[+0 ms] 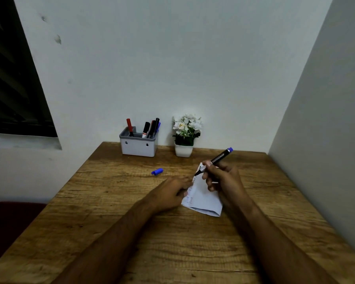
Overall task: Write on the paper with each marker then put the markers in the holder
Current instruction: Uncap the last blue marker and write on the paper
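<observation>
My right hand grips an uncapped black marker with a blue end, its tip touching the top left part of a small folded white paper on the wooden table. My left hand rests flat on the paper's left edge, pressing it down. Faint marks show on the paper. The marker's blue cap lies on the table to the left of the paper. A grey and white holder stands at the back by the wall with several markers upright in it.
A small white pot of white flowers stands right of the holder. Walls close the table at the back and on the right. A dark window is at the far left.
</observation>
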Action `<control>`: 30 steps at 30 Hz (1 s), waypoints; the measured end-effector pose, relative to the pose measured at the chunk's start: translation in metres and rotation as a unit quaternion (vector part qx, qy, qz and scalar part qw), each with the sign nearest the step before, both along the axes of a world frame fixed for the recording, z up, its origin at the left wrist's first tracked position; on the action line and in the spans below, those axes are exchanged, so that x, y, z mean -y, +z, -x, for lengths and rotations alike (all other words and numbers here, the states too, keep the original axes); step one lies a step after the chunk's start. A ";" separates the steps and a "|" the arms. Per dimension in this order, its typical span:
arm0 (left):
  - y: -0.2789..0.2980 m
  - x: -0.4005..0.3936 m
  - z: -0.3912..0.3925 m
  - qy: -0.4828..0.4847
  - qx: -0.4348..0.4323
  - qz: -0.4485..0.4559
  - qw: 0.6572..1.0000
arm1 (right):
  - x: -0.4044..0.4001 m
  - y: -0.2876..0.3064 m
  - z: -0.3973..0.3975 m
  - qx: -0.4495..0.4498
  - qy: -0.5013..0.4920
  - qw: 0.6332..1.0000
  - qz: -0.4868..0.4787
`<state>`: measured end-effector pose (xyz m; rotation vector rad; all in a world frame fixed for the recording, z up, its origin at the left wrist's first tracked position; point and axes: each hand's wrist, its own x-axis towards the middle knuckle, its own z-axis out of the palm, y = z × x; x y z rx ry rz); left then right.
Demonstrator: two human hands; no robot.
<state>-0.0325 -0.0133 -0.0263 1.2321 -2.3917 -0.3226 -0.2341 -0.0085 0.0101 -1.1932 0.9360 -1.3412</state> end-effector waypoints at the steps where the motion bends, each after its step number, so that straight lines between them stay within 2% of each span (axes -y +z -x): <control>1: 0.000 0.001 -0.001 -0.006 0.003 0.003 1.000 | -0.003 -0.001 0.001 -0.021 0.010 1.000 0.015; 4: -0.005 0.005 -0.004 -0.016 -0.002 -0.001 1.000 | -0.012 -0.003 0.004 -0.077 0.036 0.996 0.039; 11: -0.011 0.007 -0.008 -0.009 -0.043 -0.022 0.999 | -0.015 -0.013 0.008 -0.180 0.075 0.981 0.016; 14: -0.013 0.009 -0.008 0.000 -0.051 -0.029 0.998 | -0.014 -0.015 0.006 -0.208 0.064 0.976 0.019; 18: -0.017 0.012 -0.008 0.004 -0.047 -0.032 0.998 | -0.010 -0.017 0.001 -0.291 0.036 0.953 0.074; 25: -0.020 0.014 -0.009 0.006 -0.043 -0.027 0.999 | -0.009 -0.028 0.000 -0.288 0.012 0.951 0.110; 30: -0.023 0.017 -0.009 0.003 -0.046 -0.028 0.999 | -0.006 -0.032 -0.001 -0.334 0.012 0.933 0.133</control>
